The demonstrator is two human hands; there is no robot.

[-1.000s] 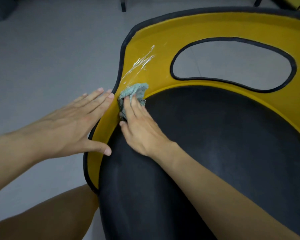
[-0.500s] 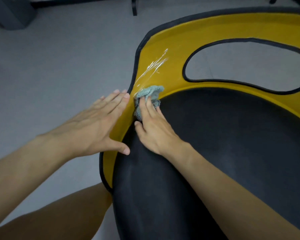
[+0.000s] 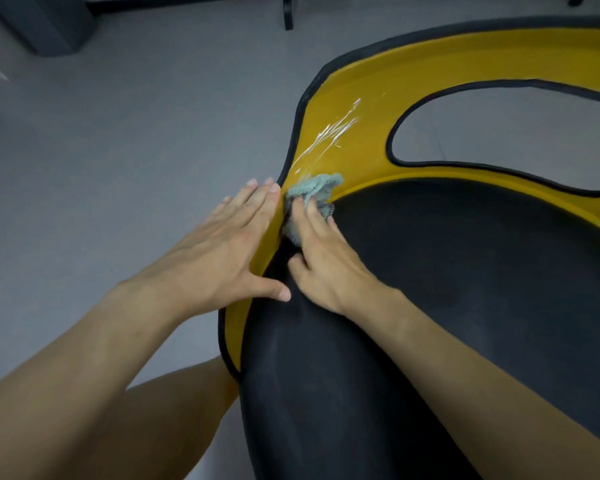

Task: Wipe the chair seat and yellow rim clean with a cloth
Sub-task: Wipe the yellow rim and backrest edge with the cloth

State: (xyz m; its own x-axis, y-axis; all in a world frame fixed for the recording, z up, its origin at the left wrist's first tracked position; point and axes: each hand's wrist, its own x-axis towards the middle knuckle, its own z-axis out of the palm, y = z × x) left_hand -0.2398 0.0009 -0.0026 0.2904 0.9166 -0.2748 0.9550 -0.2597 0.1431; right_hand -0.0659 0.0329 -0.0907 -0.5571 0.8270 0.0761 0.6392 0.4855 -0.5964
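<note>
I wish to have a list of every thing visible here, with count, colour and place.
chair seat: one, black, centre and right
yellow rim: one, black-edged, round the seat's left and far sides
opening: one, in the rim's far part, floor showing through
streaks: several, shiny white, on the rim beyond the cloth
cloth: one, grey-blue, bunched where rim meets seat
floor: grey, left and top
box: one, dark, top left corner
furniture leg: one, black, top edge
bare leg: one, bottom left
left hand: flat on the rim's outer edge, beside the cloth
right hand: fingers pressing the cloth
</note>
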